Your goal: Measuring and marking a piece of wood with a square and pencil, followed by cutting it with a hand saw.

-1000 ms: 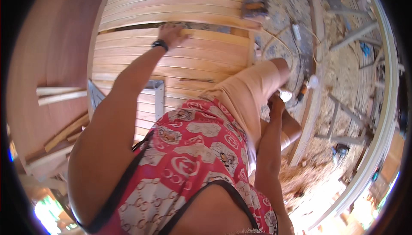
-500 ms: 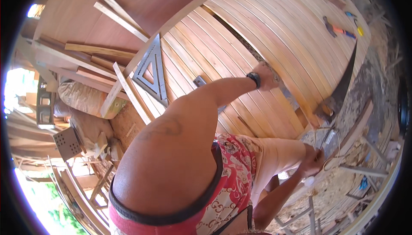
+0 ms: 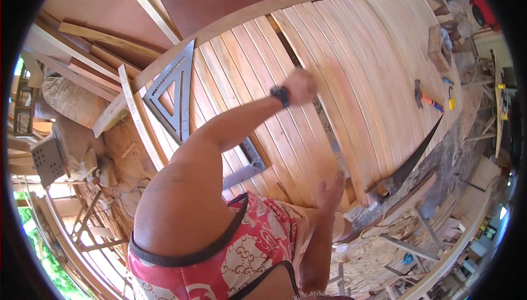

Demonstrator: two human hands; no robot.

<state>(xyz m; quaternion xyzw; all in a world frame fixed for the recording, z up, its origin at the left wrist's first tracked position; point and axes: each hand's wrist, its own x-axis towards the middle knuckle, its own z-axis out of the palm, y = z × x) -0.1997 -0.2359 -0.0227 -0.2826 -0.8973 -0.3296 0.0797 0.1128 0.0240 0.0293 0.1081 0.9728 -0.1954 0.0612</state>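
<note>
Since half a second ago, the right hand [image 3: 329, 193] has come away from beside the knee to the near ends of the pale wooden planks [image 3: 357, 89], the left hand [image 3: 303, 87] has shifted farther along the dark gap [image 3: 288, 46] between two of them, and the view has swung round. From the head camera, the planks spread beneath and on both sides of the left fingers, side by side inside a timber frame. The left fingers look curled in above the gap; motion blur hides whether they hold or press anything, so I cannot tell. A black watch [image 3: 280, 96] circles the wrist behind them. The right fingers are stretched out and blurred, nothing visible in them, close to the gap's near end. Just to their right lies a handsaw [image 3: 418, 154], its handle end nearest them. To their left rests a metal angle [image 3: 245, 174]. Well left of the left fingers, a large triangular square [image 3: 177, 94] lies on the planks; well to their right are a hammer [image 3: 419, 95] and a yellow-ended tool [image 3: 451, 103].
</note>
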